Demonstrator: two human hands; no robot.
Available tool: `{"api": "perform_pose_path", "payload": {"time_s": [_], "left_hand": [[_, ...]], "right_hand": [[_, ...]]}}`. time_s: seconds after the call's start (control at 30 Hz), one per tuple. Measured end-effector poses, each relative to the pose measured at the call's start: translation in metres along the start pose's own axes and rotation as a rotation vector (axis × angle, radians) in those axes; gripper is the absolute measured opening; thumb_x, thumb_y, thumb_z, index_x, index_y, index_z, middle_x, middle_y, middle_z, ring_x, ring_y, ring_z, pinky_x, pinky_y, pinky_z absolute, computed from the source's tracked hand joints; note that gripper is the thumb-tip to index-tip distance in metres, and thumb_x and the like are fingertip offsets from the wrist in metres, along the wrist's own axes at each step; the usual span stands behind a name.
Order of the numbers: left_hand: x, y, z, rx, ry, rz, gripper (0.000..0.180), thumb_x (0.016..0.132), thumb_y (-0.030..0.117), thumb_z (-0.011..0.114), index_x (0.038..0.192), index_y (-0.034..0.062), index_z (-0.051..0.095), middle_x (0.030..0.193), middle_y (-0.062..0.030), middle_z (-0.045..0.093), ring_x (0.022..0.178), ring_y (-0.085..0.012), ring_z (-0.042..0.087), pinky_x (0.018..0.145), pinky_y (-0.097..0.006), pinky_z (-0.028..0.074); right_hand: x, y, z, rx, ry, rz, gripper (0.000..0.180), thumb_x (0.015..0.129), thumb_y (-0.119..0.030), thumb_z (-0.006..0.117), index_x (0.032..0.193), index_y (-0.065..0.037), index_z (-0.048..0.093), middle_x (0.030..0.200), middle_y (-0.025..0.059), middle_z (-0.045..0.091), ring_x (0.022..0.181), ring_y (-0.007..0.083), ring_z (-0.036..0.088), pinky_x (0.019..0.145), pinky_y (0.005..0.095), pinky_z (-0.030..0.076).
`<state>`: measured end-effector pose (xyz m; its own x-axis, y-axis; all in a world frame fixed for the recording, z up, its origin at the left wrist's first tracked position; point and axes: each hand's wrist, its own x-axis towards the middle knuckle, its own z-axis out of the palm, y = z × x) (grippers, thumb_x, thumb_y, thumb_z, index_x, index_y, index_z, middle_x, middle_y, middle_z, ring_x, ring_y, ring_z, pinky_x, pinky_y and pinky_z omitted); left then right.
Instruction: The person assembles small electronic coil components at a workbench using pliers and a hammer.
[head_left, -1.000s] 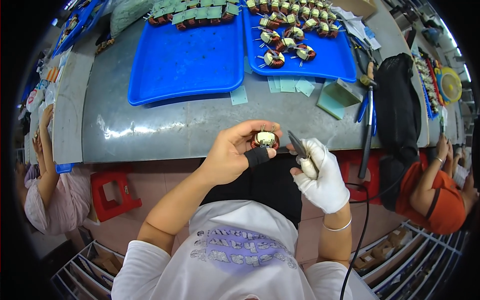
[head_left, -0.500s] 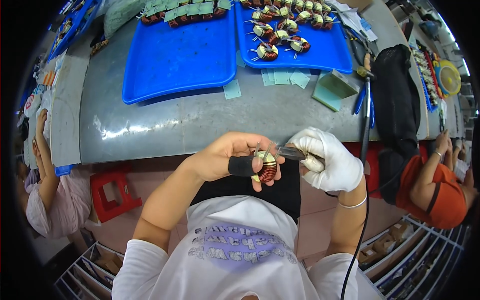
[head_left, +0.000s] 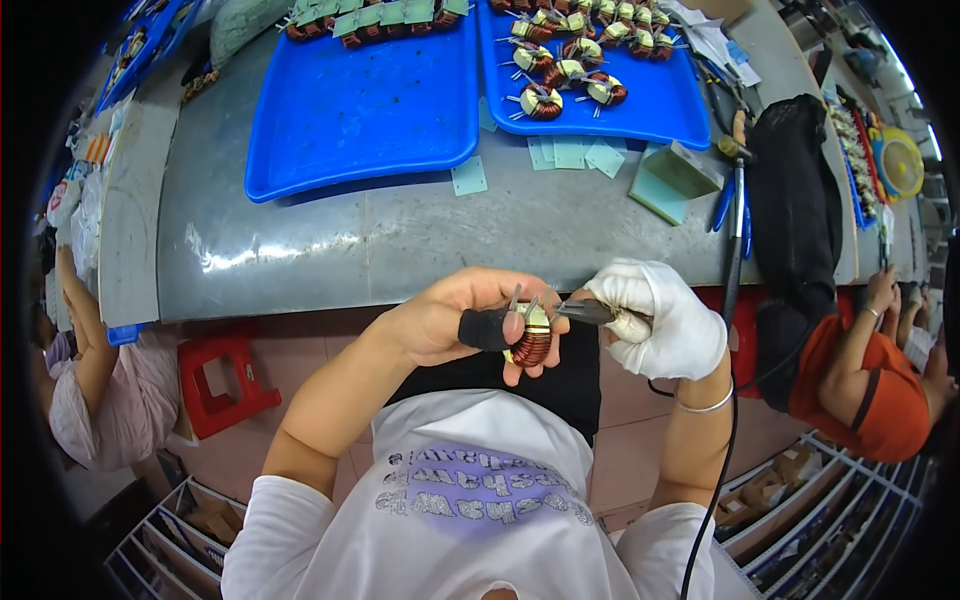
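Note:
My left hand (head_left: 470, 318), a black sleeve round its thumb, is closed on a ring-shaped coil (head_left: 531, 345) wound with copper wire. Pale yellow tape covers part of the coil, and its bare silvery leads stick up past my fingers. In a white glove, my right hand (head_left: 655, 318) grips pliers (head_left: 588, 311), whose handles are mostly hidden in the palm. The dark jaws point left, and their tips are close to the leads on the coil's right side. Whether they pinch a lead I cannot tell.
A blue tray (head_left: 360, 160) holds coils with green boards at its far end. Another blue tray (head_left: 640, 125) carries several taped coils. Small green boards (head_left: 570, 153), a green block (head_left: 676, 182) and a cabled tool (head_left: 737, 190) lie on the metal bench. People sit at both sides.
The pliers have turned slightly, and their tips now sit near the leads on the coil's right. My left hand still holds the coil. The view has shifted slightly.

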<state>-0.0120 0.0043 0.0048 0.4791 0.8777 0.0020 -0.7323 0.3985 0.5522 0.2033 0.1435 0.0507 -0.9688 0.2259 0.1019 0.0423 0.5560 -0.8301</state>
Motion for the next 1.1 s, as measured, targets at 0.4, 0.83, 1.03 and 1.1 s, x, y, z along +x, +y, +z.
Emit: {"api": "perform_pose_path", "payload": {"time_s": [0.4,0.83,1.03,1.1], "left_hand": [[0.013,-0.002,0.011,0.438,0.334,0.287,0.035,0.091,0.005,0.066,0.124,-0.0027,0.054,0.119,-0.0115,0.061,0.113,-0.0193,0.059,0.096,-0.034,0.049],[0.024,0.004,0.016,0.627,0.413,0.248,0.051,0.103,0.043,0.043,0.114,-0.0027,0.063,0.114,-0.0118,0.061,0.105,-0.0215,0.062,0.091,-0.034,0.050],[0.028,0.014,0.015,0.681,0.394,0.187,0.046,0.104,0.037,0.043,0.109,-0.0016,0.067,0.113,-0.0115,0.062,0.097,-0.0197,0.061,0.089,-0.034,0.048],[0.039,0.021,0.011,1.154,0.514,0.298,0.038,0.103,0.030,0.045,0.105,-0.0008,0.068,0.114,-0.0126,0.063,0.098,-0.0214,0.062,0.092,-0.033,0.047]], "right_hand": [[0.006,-0.033,0.057,0.515,0.512,0.548,0.037,0.080,0.002,0.072,0.113,0.001,0.059,0.098,0.0067,0.065,0.087,0.0117,0.059,0.081,0.0269,0.049],[-0.003,-0.025,0.075,0.724,0.700,0.526,0.030,0.083,-0.006,0.075,0.107,0.000,0.057,0.092,0.0029,0.065,0.080,0.0073,0.058,0.072,0.0222,0.049],[-0.009,-0.026,0.078,0.973,0.745,0.475,0.031,0.085,-0.012,0.074,0.108,-0.003,0.056,0.090,0.0039,0.066,0.063,0.0049,0.051,0.054,0.0185,0.040],[-0.008,-0.028,0.075,1.080,0.823,0.461,0.032,0.085,-0.009,0.071,0.110,-0.002,0.053,0.086,0.0034,0.065,0.057,0.0049,0.049,0.049,0.0188,0.037]]}}
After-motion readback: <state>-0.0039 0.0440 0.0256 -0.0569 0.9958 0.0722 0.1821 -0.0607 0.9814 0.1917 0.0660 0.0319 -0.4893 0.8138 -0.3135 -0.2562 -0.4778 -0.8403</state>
